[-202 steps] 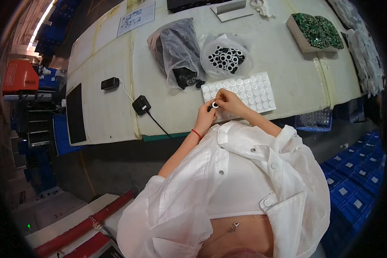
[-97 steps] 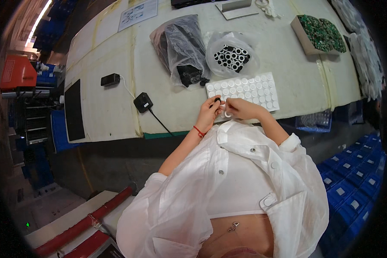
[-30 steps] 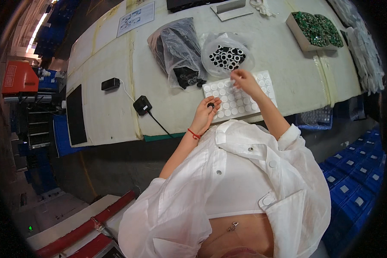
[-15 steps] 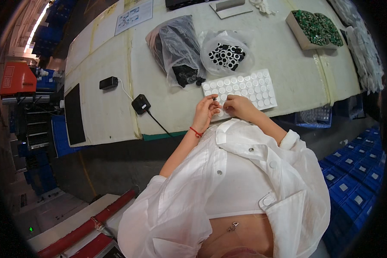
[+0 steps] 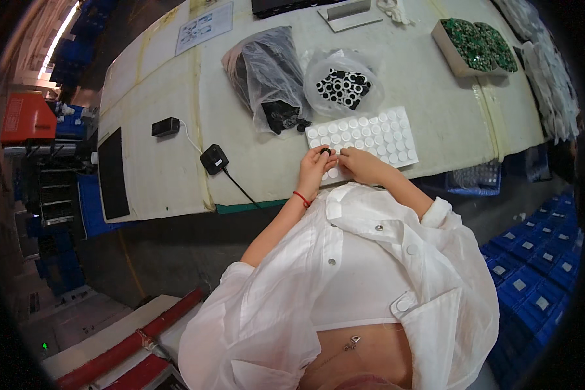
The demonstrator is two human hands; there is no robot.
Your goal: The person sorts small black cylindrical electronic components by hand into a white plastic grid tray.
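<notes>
My left hand (image 5: 314,168), with a red cord on its wrist, is closed on a small black round part (image 5: 325,151) at the fingertips. Close beside it, the fingers of my right hand (image 5: 364,165) are drawn together; whatever they grip is too small to make out. Both hands are over the near left part of a white tray (image 5: 415,162) filled with rows of round white pieces (image 5: 377,130). Behind the tray stands a clear plastic bag (image 5: 370,60) of black-and-white rings (image 5: 344,88). Left of that lies a larger bag (image 5: 266,65) with black parts (image 5: 281,116) at its mouth.
A box of green circuit boards (image 5: 478,45) stands at the far right. On the left are a small black device (image 5: 166,127), a black square block (image 5: 213,158) with a cable, and a black mat (image 5: 114,172). Blue crates (image 5: 533,273) stand on the floor at right.
My left hand has shifted slightly right and turned, so the black part shows more plainly at its fingertips. My right hand has moved only a little, staying beside it.
</notes>
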